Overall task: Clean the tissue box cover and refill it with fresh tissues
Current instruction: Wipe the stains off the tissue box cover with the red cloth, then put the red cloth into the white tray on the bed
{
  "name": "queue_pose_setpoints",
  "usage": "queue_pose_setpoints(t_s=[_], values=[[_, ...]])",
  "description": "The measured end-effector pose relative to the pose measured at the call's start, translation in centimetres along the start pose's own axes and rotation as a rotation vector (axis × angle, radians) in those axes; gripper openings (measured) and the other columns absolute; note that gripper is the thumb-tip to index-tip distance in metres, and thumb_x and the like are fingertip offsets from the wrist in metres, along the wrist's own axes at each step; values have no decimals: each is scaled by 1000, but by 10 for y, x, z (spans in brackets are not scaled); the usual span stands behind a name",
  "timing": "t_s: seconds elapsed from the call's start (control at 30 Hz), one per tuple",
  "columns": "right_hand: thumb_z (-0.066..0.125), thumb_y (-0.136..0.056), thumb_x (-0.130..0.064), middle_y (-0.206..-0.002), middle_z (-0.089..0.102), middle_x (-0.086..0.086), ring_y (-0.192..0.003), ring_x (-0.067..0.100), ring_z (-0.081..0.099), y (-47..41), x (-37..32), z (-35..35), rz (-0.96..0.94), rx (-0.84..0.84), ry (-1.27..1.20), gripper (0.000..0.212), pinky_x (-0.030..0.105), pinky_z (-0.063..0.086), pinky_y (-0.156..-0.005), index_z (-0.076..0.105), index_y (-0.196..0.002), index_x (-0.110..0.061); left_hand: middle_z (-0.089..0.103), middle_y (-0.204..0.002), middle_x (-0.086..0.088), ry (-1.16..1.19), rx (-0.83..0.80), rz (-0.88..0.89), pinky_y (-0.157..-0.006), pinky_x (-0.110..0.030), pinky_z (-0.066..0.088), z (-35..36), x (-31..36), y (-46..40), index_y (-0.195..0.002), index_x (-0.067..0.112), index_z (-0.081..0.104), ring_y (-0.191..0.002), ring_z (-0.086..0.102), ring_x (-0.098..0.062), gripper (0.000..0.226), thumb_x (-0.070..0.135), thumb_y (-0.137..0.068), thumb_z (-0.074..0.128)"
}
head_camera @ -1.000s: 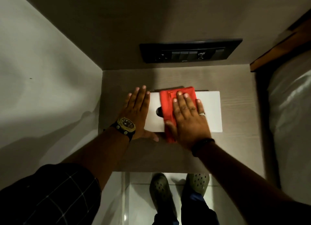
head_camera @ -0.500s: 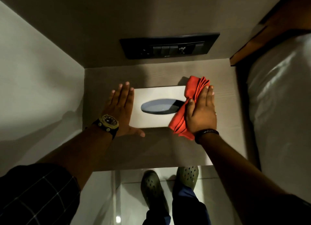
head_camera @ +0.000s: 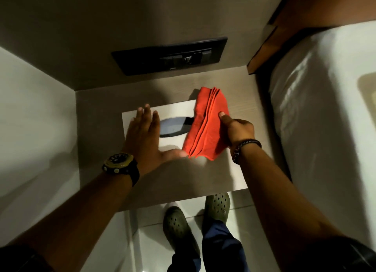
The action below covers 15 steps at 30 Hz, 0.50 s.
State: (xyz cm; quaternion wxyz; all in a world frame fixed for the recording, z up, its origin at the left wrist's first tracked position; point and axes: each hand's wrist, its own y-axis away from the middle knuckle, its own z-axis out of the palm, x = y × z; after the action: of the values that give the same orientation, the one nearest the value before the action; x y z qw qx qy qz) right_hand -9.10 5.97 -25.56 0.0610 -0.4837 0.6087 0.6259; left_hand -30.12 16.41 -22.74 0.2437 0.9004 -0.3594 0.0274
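Observation:
A white tissue box cover [head_camera: 173, 112] with a dark oval opening lies flat on the wooden bedside shelf [head_camera: 183, 178]. My left hand [head_camera: 145, 133] rests flat on its left part, fingers straight, thumb spread toward the near edge. A folded red cloth [head_camera: 205, 125] covers the cover's right end. My right hand [head_camera: 238, 129] grips the cloth's right edge, thumb on top and fingers curled beneath. No tissues show in the opening.
A black switch panel [head_camera: 168, 58] is set in the back wall. A white wall [head_camera: 36, 129] closes the left side. A bed with white linen [head_camera: 325, 129] and a wooden headboard stands at right. My feet in green clogs [head_camera: 216, 206] stand on the tiled floor below.
My right hand went from pressing flat on the cloth while wiping rightward to gripping its right edge. My left hand slid from beside the cover onto its left part.

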Motion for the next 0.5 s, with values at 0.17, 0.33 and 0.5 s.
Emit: queue_pose_setpoints(t_s=[0.17, 0.33, 0.5], values=[[78, -75, -16, -64, 67, 3, -53, 16, 60, 19, -23, -10, -24, -125, -164, 15, 27, 46, -58, 64, -72, -13, 14, -159, -14, 289, 94, 5, -118, -47, 9, -10, 47, -5, -145, 7, 31, -147, 3, -29, 125, 89, -51, 42], [55, -93, -8, -107, 69, 14, -88, 26, 67, 65, -66, -52, -216, -330, -218, 26, 38, 56, -65, 57, -120, -8, 39, -150, -6, 793, -94, -145, -113, -42, 31, -33, 93, -9, -141, 18, 42, -138, 36, -22, 108, 78, -54, 65], [58, -86, -7, -109, 64, 19, -95, 35, 59, 92, -101, -122, -314, -311, -406, 37, 55, 44, -81, 53, -122, -4, 74, -105, 0, 1406, -450, -97, -88, -33, 50, -73, 150, -8, -98, 21, 71, -101, 68, -15, 26, 33, -75, 73]])
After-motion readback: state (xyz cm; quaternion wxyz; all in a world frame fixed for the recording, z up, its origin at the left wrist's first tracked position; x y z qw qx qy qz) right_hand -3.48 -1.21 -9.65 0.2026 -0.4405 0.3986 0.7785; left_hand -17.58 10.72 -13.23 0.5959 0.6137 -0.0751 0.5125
